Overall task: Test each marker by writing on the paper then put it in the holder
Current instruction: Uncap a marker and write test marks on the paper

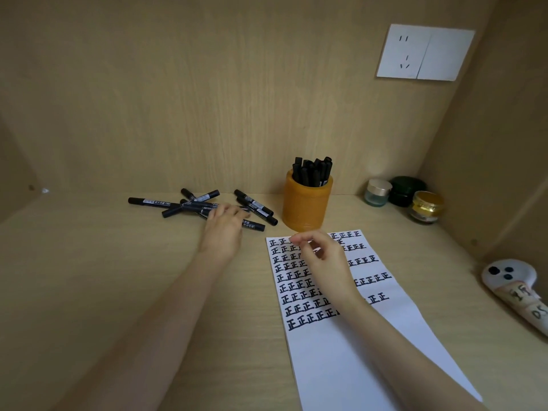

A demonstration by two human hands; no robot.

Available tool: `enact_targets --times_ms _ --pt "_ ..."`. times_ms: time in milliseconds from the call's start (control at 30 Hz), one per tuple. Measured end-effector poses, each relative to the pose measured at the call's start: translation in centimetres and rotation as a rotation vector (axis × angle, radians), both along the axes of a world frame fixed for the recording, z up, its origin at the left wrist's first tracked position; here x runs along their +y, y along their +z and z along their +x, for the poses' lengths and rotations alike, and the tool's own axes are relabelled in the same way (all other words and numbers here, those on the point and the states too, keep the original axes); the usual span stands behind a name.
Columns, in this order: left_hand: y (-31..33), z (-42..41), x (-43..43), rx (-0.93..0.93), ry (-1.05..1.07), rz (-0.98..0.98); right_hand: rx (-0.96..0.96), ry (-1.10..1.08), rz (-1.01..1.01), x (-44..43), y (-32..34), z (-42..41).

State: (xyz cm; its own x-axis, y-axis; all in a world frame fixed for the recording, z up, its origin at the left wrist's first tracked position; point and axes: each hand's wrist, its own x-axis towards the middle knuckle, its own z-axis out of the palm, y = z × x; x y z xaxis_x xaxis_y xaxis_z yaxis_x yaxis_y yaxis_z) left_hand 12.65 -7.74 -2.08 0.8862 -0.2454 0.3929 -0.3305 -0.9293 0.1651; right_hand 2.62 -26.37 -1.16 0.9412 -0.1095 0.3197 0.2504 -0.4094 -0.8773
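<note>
Wooden desk (118,292): the loose markers (191,204) lie left of centre, long axes mostly left-right, under my left hand (222,229), whose fingers rest nearly straight on them. My right hand (323,256), loosely curled and empty, hovers over the paper (341,351), below the holder (305,206).

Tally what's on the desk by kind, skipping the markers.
Jars: 3
Holder: 1
Paper: 1
Controller: 1
Total: 6
</note>
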Motion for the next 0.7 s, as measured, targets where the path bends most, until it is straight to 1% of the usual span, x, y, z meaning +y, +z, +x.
enact_targets --times_ms 100,167,233,367,433,467,533,600,700 --pt "-0.4 0.6 -0.1 0.014 -0.002 0.074 0.008 0.018 0.014 0.0 0.1 -0.3" --pt "-0.5 0.7 -0.1 0.018 -0.016 0.065 0.024 0.025 0.019 -0.2 0.1 -0.4" --pt "-0.4 0.2 -0.2 -0.017 -0.063 0.046 0.046 0.026 0.034 -0.4 0.0 -0.4" --pt "0.6 -2.2 -1.2 -0.191 -0.199 -0.076 0.079 0.006 0.083 -0.6 -0.2 -0.5" --pt "1.4 -3.8 -1.8 -0.271 -0.254 -0.176 0.085 0.018 0.15 -0.2 -0.1 -0.7" --pt "1.9 -4.7 -2.1 -0.278 -0.276 -0.222 0.091 0.049 0.198 0.0 0.0 -0.9" --pt "2.4 -6.4 -2.7 -0.249 -0.324 -0.293 0.096 0.135 0.294 0.4 0.4 -1.1" --pt "2.5 -8.1 -3.2 -0.177 -0.367 -0.361 0.058 0.198 0.359 0.6 0.8 -1.5" --pt "2.2 -10.2 -3.6 -0.022 -0.376 -0.527 0.011 0.193 0.343 0.7 1.2 -2.2"
